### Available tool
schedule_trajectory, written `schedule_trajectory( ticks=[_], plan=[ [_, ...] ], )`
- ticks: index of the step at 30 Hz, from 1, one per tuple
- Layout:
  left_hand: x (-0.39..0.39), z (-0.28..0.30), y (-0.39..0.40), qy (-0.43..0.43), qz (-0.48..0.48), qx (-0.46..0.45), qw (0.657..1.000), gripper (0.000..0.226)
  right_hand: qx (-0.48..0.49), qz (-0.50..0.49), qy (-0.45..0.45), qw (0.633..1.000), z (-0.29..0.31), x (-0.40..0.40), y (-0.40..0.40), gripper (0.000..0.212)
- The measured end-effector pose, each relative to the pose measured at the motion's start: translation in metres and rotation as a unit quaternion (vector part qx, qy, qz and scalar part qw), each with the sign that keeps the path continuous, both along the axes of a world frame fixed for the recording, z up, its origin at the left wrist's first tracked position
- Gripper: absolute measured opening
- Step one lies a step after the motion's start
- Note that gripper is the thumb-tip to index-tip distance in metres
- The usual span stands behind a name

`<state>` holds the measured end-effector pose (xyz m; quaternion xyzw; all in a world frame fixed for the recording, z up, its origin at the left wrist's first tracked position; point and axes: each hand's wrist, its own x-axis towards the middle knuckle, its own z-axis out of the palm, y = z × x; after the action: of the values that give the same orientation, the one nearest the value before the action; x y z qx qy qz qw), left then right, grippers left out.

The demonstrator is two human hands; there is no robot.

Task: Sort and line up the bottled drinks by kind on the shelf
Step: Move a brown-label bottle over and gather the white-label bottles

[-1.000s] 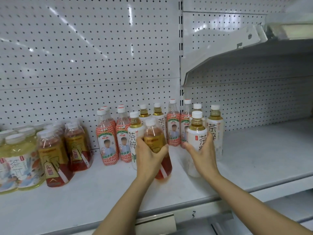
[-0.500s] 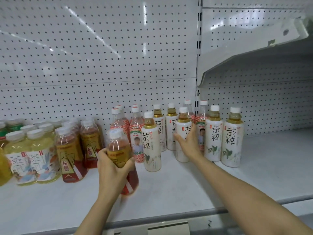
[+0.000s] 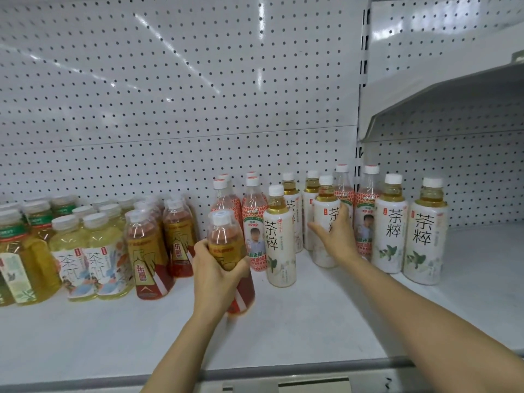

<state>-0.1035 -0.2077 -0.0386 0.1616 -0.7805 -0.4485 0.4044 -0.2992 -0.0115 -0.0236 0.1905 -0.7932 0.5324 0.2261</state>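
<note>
My left hand point(image 3: 217, 268) grips an amber bottle with a red label point(image 3: 226, 242), held near the shelf surface just right of a row of like amber bottles point(image 3: 147, 251). My right hand point(image 3: 337, 236) wraps a white-label tea bottle point(image 3: 326, 219) that stands among other white-label tea bottles point(image 3: 279, 236) and red-patterned bottles point(image 3: 253, 219). Two more white-label tea bottles point(image 3: 392, 225) stand at the right end. Yellow tea bottles point(image 3: 105, 251) fill the left.
The white shelf point(image 3: 283, 321) has a grey front lip. A pegboard back wall point(image 3: 170, 109) rises behind the bottles. An upper shelf bracket point(image 3: 439, 103) juts out at the right. Green-label bottles point(image 3: 17, 265) sit at the far left.
My left hand has carried the amber bottle leftward, toward the row of amber bottles. My right hand has set the white-label bottle further back among the others and still holds it.
</note>
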Motion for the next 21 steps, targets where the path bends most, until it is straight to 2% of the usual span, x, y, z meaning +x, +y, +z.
schedule_trajectory(
  ticks=[3,5,7,9,15,21],
  plan=[
    [0.003,0.002,-0.005,-0.003,0.003,0.005,1.0,0.08,0.033,-0.066,0.036,0.997,-0.002,0.006,0.0,0.088],
    [0.005,0.003,-0.01,-0.006,0.008,0.001,1.0,0.076,0.067,-0.14,0.097,0.983,0.0,0.018,-0.004,0.085],
    [0.007,0.003,-0.016,-0.006,0.017,-0.01,1.0,0.072,0.083,-0.171,0.173,0.966,0.006,0.036,-0.01,0.079],
    [0.008,0.002,-0.023,-0.001,0.027,-0.02,0.999,0.071,0.082,-0.15,0.234,0.957,0.014,0.052,-0.02,0.072],
    [0.022,-0.003,-0.044,0.006,0.038,-0.029,0.999,0.069,0.092,-0.083,0.305,0.944,0.027,0.093,-0.054,0.06],
    [0.033,-0.003,-0.066,-0.009,0.11,-0.052,0.992,0.074,0.12,-0.083,0.297,0.944,0.021,0.108,-0.072,0.06]
  ],
)
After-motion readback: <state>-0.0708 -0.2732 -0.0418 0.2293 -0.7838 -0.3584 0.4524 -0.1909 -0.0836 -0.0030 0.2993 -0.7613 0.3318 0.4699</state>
